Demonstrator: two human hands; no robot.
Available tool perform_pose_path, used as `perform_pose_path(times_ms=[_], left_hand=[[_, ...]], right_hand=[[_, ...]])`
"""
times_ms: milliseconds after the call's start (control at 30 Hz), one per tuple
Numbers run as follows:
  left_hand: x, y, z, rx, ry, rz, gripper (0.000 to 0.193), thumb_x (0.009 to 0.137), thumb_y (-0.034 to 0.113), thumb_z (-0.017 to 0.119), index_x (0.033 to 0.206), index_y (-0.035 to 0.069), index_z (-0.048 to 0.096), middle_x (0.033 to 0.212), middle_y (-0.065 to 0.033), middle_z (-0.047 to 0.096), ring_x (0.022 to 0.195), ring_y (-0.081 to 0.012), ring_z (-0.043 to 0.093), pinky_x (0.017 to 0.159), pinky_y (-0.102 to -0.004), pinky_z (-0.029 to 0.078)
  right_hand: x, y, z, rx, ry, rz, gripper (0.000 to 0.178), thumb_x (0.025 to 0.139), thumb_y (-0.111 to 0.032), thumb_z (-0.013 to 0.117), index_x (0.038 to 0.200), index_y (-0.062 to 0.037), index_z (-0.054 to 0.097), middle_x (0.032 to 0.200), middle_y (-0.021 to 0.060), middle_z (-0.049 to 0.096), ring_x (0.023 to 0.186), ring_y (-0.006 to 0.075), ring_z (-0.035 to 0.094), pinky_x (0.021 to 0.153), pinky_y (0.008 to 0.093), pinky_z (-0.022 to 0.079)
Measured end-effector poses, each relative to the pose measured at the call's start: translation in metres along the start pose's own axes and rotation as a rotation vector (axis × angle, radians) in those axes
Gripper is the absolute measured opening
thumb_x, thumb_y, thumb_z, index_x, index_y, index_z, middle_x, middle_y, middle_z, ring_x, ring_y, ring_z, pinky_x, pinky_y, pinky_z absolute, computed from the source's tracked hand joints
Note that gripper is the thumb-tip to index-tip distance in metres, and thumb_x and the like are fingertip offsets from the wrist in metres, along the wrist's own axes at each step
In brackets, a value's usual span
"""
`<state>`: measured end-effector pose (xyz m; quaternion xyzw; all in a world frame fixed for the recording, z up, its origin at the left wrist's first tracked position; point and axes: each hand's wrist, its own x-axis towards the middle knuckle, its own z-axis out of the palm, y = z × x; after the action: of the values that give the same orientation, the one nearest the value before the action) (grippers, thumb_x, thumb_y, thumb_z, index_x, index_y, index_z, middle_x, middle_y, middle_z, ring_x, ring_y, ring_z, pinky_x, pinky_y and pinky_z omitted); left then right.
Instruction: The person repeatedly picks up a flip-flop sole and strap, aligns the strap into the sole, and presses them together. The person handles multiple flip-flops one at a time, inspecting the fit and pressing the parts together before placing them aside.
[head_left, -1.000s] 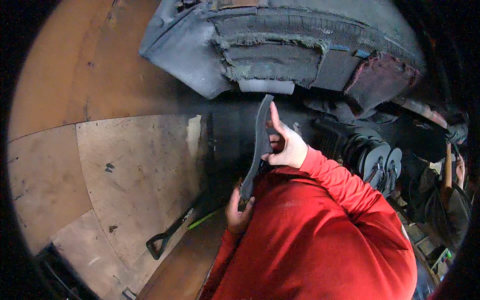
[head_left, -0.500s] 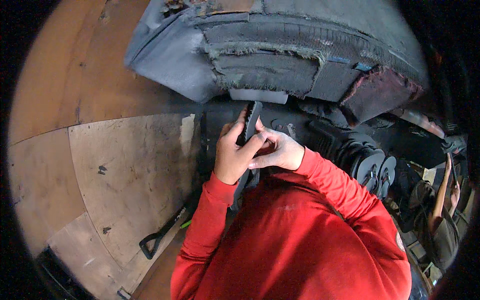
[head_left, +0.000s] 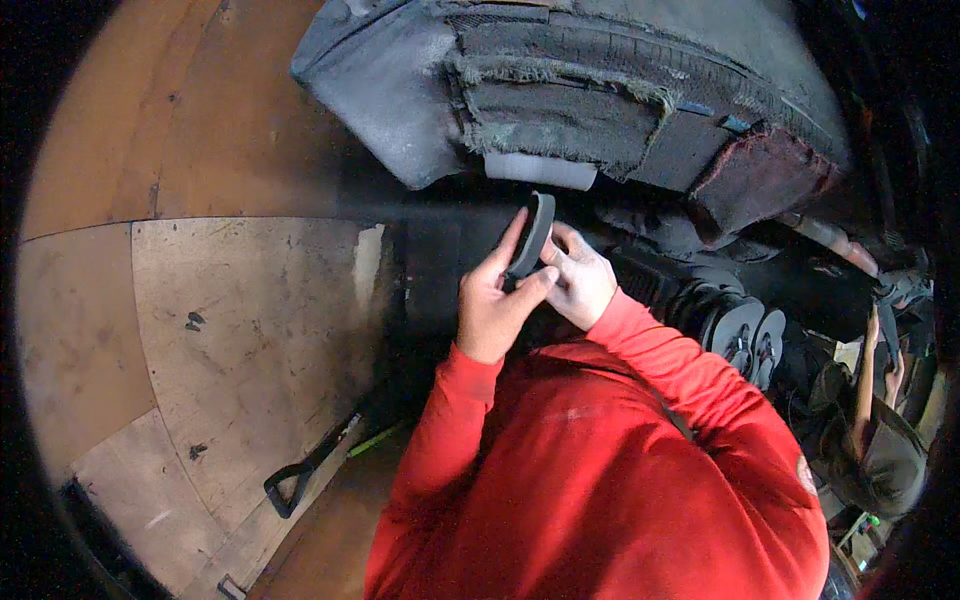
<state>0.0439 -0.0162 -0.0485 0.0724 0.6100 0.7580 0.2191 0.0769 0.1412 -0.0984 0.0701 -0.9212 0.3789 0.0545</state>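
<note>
My left hand [head_left: 488, 315] is closed on a dark grey flip-flop [head_left: 532, 238], which stands edge-on with its rim toward me. On its other side, my right hand [head_left: 588, 285] has its fingers bent against the flip-flop; the fingertips are partly hidden. The toe or heel end points up toward a pale cylindrical roller [head_left: 540, 171], with a small gap seen between them. Frayed, patched dark cloth [head_left: 560, 118] hangs over the roller. Right of my right forearm, several finished-looking flip-flops [head_left: 738, 328] with straps stand stacked together.
Stained wooden panels [head_left: 270, 320] cover the left side. A black D-shaped handle [head_left: 288, 490] and a thin green stick [head_left: 372, 441] lie at lower left. A reddish cloth flap [head_left: 755, 185] hangs at right. Another person's forearm [head_left: 866, 380] shows at far right.
Both hands and the flip-flop have shifted slightly right in the picture. The flip-flop is turned, now showing its smooth curved edge instead of a ridged one.
</note>
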Motion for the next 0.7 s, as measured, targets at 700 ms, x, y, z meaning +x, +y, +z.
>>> perform_pose_path(times_ms=[700], left_hand=[[0.031, 0.062, 0.002, 0.959, 0.148, 0.162, 0.032, 0.087, 0.013, 0.067, 0.118, 0.005, 0.07, 0.095, -0.0112, 0.075, 0.086, -0.0208, 0.073, 0.082, -0.0323, 0.054]], right_hand=[[0.015, -0.034, -0.014, 0.933, -0.375, 0.339, 0.08, 0.08, -0.023, 0.083, 0.146, -0.0033, 0.042, 0.125, 0.0143, 0.065, 0.117, 0.0166, 0.06, 0.098, 0.0342, 0.049]])
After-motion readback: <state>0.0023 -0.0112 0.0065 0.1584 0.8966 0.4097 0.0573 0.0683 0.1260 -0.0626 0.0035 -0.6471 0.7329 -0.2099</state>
